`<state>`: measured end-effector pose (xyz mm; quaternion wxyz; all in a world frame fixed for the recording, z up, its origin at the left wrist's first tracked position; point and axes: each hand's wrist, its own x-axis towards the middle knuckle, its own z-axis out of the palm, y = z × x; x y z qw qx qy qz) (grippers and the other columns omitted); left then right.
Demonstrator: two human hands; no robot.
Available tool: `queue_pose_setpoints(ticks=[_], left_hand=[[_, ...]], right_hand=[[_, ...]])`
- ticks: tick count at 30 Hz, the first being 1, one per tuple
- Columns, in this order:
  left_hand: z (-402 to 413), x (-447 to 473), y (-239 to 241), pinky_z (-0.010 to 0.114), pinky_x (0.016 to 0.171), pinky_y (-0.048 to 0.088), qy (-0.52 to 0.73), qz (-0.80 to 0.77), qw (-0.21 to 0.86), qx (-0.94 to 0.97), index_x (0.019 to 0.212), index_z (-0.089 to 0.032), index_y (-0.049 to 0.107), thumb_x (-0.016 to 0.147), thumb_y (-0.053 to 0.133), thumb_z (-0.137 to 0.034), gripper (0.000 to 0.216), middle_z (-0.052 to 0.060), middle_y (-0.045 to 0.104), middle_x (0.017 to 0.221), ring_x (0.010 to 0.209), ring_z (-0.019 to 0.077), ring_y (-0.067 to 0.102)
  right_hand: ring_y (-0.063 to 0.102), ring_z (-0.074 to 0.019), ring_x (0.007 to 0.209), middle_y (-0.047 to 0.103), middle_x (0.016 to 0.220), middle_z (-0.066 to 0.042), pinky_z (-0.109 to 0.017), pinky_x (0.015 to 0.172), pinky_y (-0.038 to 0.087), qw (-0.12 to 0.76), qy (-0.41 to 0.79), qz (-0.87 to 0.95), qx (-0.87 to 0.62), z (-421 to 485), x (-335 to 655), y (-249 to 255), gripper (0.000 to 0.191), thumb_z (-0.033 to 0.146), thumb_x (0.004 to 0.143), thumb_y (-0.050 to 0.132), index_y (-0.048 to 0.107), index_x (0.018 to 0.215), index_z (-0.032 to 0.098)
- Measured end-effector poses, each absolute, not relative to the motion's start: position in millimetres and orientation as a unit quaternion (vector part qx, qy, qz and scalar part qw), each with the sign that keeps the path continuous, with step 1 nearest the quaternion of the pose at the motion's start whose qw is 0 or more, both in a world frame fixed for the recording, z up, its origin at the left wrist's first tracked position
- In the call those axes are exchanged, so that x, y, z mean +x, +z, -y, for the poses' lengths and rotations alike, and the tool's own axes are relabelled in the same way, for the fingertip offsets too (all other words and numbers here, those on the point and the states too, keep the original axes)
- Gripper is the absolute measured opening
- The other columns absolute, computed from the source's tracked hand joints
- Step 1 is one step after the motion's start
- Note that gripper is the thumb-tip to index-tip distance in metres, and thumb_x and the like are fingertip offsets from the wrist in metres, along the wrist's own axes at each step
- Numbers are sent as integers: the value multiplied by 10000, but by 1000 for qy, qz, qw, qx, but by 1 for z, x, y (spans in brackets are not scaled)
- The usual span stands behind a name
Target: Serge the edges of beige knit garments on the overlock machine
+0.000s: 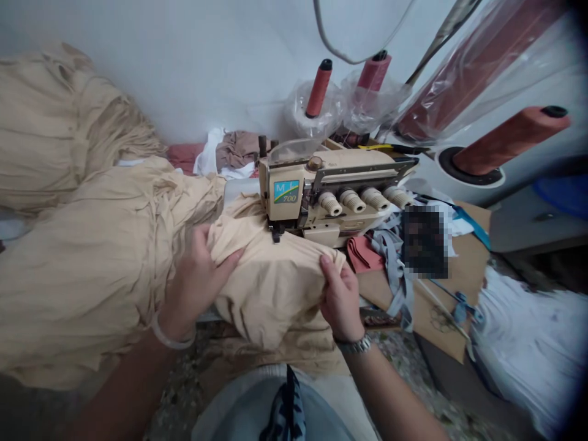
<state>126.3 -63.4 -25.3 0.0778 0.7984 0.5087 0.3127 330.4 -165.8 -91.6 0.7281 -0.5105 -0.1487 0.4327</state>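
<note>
A beige cloth garment [271,288] runs in folds toward the foot of a cream overlock sewing machine [326,190], marked 700. The needle area [275,231] sits at the cloth's far edge, partly hidden by folds. My left hand [198,278] grips the cloth from the left, a pale bangle on its wrist. My right hand [339,297] pinches the cloth's near edge, close to the machine's front, with a metal watch on its wrist. Much more gathered beige fabric [92,263] heaps up to the left.
Several rust-red thread cones [318,89] stand behind the machine, some in plastic bags. To the right lie brown cardboard [459,306], grey fabric strips [395,263] and a white sack [528,343]. A white wall rises behind.
</note>
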Motion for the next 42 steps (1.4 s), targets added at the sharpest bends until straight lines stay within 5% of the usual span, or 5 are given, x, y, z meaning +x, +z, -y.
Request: queue_pose_setpoints(ticks=[4, 9, 15, 30, 42], left_hand=[[49, 135, -23, 454, 1092, 415, 303, -311, -42, 900, 1331, -204, 543, 914, 578, -245, 421, 131, 567, 1357, 1318, 286, 493], [44, 123, -15, 409, 856, 545, 186, -381, -65, 903, 1209, -178, 671, 967, 465, -225, 321, 127, 667, 1107, 987, 264, 663], [71, 137, -22, 403, 1039, 487, 234, -242, 21, 942, 1231, -113, 621, 936, 426, -80, 355, 142, 641, 1308, 1233, 238, 580], [91, 149, -41, 463, 976, 378, 203, -307, -1, 930, 1311, -198, 611, 979, 457, -159, 368, 65, 618, 1406, 1189, 280, 555], [89, 138, -40, 425, 988, 469, 332, -287, 65, 896, 1107, -176, 705, 928, 597, -181, 210, 160, 672, 1267, 1184, 271, 614]], right_hand=[[669, -286, 1117, 760, 1094, -61, -392, 964, 537, 624, 522, 272, -513, 152, 321, -96, 444, 370, 679, 829, 704, 1073, 208], [724, -274, 968, 788, 901, -12, -352, 858, 574, 636, 563, 156, -504, 150, 316, -93, 284, 251, 601, 757, 742, 882, 212], [701, -255, 1061, 756, 1156, -44, -368, 966, 534, 633, 607, 199, -437, 145, 328, -74, 400, 387, 738, 798, 742, 1100, 227], [717, -241, 888, 781, 987, -88, -347, 834, 527, 513, 136, 593, -605, 122, 375, -82, 211, 340, 924, 616, 770, 981, 207], [711, -257, 998, 773, 1060, -60, -379, 965, 539, 429, 555, 490, -518, 151, 418, -75, 382, 362, 744, 801, 752, 1081, 188]])
